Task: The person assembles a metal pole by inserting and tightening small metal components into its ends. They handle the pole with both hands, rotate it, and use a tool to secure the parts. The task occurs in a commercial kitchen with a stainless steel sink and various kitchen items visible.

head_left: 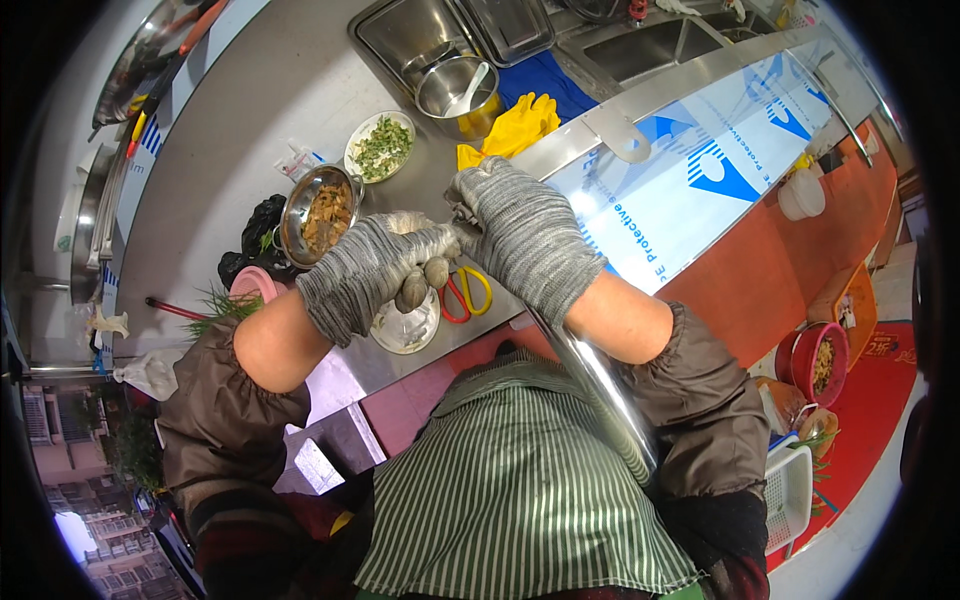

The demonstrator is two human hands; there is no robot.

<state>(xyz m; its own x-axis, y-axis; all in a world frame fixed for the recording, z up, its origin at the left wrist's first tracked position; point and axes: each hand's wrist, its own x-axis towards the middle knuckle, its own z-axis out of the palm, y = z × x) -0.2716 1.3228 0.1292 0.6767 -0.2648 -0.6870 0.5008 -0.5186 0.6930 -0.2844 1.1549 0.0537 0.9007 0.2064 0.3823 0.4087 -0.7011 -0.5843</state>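
Grey knit gloves cover both my hands, which meet over the steel counter [250, 130]. My left hand [375, 265] is closed, its thumb and fingertips pressed toward the right hand. My right hand [525, 230] is curled closed against it. Something small and dark shows between them, too hidden to name. Below the left hand lies a white dish [408, 332]. Scissors with red and yellow handles [478, 290] rest beside it. Left of the hands is a metal bowl of brown food pieces [325, 215]. Beyond it stands a white plate of chopped greens [383, 150].
A steel pot with a white spoon [455, 95], yellow rubber gloves [520, 125] and a sink [650, 55] are at the back. Black plastic bags [262, 225] and a pink container [255, 283] lie left. A red basin [815, 362] and white basket [790, 495] stand low right.
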